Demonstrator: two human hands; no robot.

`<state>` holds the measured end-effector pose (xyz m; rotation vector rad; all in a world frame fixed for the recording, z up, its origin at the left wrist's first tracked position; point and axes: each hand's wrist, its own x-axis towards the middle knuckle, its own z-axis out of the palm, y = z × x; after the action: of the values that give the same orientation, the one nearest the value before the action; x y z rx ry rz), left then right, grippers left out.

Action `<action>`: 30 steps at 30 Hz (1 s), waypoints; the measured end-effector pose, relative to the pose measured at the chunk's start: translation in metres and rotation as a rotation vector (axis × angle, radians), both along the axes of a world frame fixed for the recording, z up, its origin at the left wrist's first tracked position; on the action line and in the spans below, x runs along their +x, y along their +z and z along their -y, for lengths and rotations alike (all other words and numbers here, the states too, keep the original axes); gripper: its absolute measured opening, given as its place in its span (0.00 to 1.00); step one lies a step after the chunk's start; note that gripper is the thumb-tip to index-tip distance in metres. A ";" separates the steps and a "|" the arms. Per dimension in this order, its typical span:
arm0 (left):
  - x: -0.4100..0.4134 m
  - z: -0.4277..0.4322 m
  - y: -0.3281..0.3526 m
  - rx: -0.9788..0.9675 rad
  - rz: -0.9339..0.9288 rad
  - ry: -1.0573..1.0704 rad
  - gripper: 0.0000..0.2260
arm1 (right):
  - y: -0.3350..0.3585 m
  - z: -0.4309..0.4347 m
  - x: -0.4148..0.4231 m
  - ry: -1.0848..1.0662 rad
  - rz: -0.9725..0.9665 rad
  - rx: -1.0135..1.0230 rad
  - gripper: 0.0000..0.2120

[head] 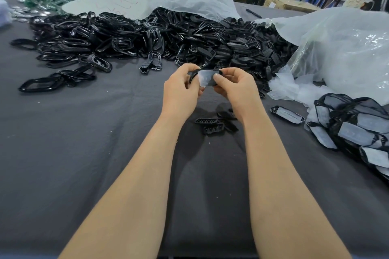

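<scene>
Fingers (pixel 217 79) hide the ends of the black frame (pixel 205 79) from me. The wrapped pile (pixel 357 124) at the table's right edge is cropped.

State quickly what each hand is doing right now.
Left hand: grips the black filmed part at its left end.
Right hand: pinches the same part, thumb on its film.

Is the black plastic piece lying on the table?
No: the left hand and right hand hold the black plastic piece up off the table.
</scene>
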<state>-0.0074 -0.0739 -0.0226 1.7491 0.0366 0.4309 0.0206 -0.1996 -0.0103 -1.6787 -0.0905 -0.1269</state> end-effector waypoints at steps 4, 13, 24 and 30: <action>0.001 -0.002 0.000 0.008 -0.008 0.003 0.11 | 0.000 0.001 0.000 0.010 0.000 -0.023 0.04; 0.001 -0.001 -0.001 0.012 -0.017 0.007 0.09 | 0.001 -0.004 -0.001 -0.027 0.013 -0.071 0.03; -0.003 0.003 0.004 -0.126 -0.029 0.036 0.11 | -0.004 -0.026 -0.012 -0.226 0.296 -0.274 0.06; -0.001 0.004 0.003 -0.080 -0.028 0.030 0.09 | -0.003 -0.028 -0.010 -0.217 0.207 -0.268 0.03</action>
<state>-0.0089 -0.0780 -0.0200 1.6778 0.0990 0.4216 0.0107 -0.1718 -0.0137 -1.9361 -0.0832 -0.4692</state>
